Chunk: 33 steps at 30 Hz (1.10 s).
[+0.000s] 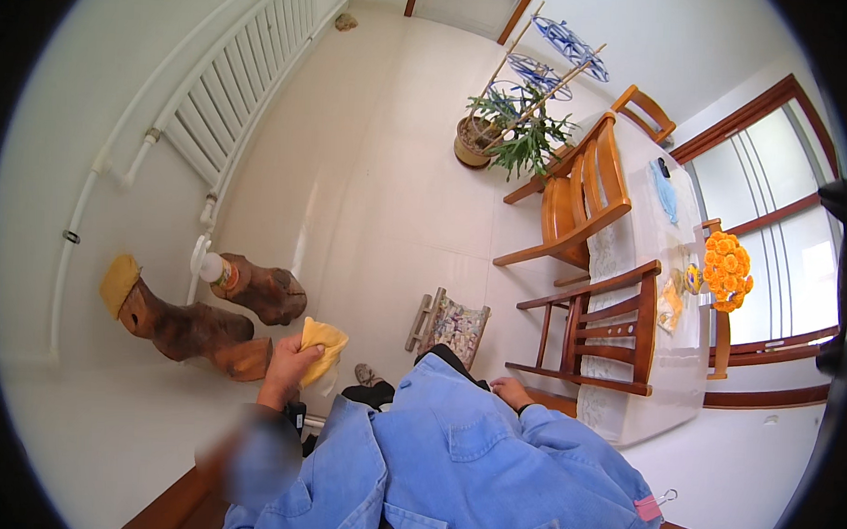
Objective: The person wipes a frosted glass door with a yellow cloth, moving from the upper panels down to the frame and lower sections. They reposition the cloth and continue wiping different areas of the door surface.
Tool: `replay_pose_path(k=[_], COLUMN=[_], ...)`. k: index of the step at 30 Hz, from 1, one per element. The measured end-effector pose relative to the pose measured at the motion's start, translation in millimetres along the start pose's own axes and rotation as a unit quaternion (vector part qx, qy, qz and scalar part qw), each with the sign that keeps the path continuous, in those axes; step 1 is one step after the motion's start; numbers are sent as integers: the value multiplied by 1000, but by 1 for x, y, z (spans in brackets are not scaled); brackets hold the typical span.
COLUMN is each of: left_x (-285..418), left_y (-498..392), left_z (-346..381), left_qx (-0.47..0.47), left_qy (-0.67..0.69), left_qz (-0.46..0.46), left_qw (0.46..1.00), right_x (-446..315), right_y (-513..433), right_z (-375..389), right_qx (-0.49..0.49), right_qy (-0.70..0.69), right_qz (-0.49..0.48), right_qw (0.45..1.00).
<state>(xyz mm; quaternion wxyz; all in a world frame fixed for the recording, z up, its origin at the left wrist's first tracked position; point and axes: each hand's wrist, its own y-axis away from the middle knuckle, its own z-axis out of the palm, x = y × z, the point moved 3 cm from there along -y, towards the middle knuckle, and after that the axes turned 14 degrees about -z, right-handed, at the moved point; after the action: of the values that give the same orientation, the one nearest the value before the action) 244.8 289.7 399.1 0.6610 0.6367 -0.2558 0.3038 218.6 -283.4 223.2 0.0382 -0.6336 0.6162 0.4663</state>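
My left hand (pixel 290 368) grips a folded yellow cloth (pixel 326 345), which hangs over its fingers. Just beyond it stands a tall, polished brown tree-trunk piece (pixel 197 330) with a second yellow pad or cloth (pixel 119 285) on its top. A shorter wooden stump (pixel 269 287) is beside it and bears a plastic bottle (pixel 215 268) with a white top and a coloured label. Low by my right thigh is my right hand (pixel 510 392), its fingers curled and partly hidden, so I cannot tell whether it holds anything.
A low woven stool (pixel 457 329) is in front of my legs. Wooden chairs (pixel 610 323) line a cloth-covered table (pixel 621 411) at right, with orange flowers (pixel 727 271) on it. A potted plant (pixel 475 151) stands farther off. Along the left wall runs a white radiator (pixel 220 89).
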Motion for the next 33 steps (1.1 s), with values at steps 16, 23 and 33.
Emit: replay_pose_path(k=[16, 23, 33], left_x=[43, 134, 303], left_y=[-63, -139, -263], left_z=[11, 37, 106], left_qx=[8, 18, -33], left_qy=[-71, -115, -172], left_qz=[33, -21, -58], left_qw=[997, 993, 983], right_x=[2, -12, -16], right_y=[-62, -150, -269], right_z=[-17, -62, -152], right_qx=[-43, -52, -28], right_qy=[15, -10, -32], right_qz=[-27, -33, -7], right_qw=[999, 998, 999])
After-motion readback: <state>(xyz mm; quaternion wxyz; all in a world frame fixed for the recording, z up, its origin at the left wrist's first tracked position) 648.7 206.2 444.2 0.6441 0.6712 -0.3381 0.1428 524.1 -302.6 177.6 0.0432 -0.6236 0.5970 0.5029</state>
